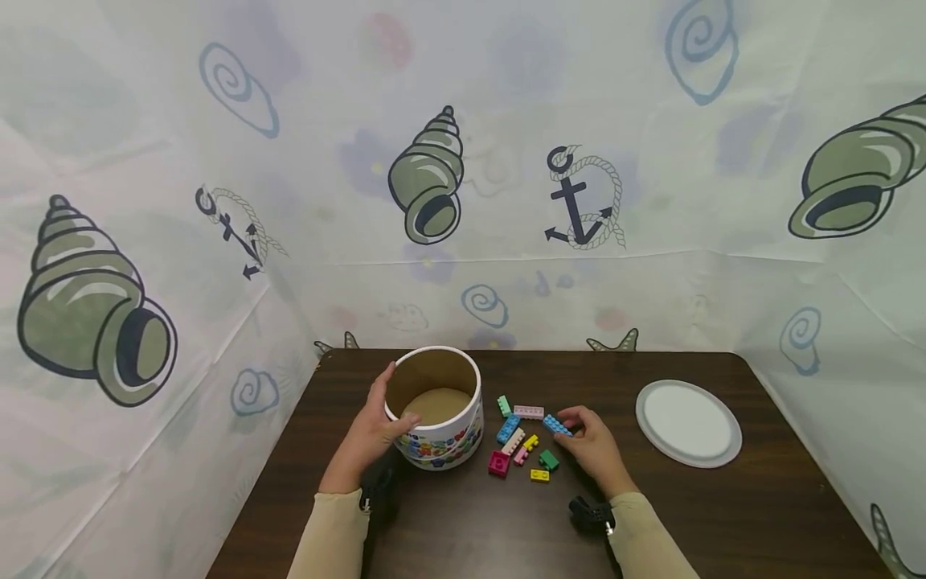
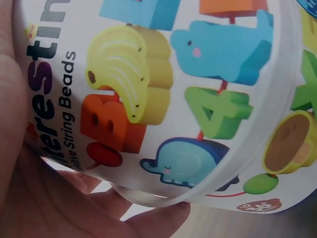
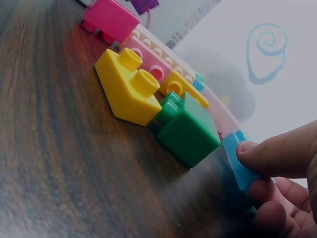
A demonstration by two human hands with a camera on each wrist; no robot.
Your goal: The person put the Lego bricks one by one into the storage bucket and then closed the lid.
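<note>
A round white tub (image 1: 452,442) with colourful printing stands on the table, its top uncovered. My left hand (image 1: 370,438) grips its left side, thumb at the rim. In the left wrist view the printed wall (image 2: 198,114) fills most of the picture, with fingers below it. Between thumb and fingers, my right hand (image 1: 595,452) pinches a blue toy brick (image 1: 555,425) at the right of a loose group. Nearest to it are a green brick (image 3: 190,131) and a yellow brick (image 3: 129,91), both close by in the right wrist view.
Other bricks lie between the tub and my right hand: a red-pink one (image 1: 499,463), a second blue one (image 1: 508,429), a long pink one (image 1: 529,412) and a light green one (image 1: 504,406). A round white lid (image 1: 689,424) lies at the right. Patterned cloth (image 1: 506,201) hangs behind the table.
</note>
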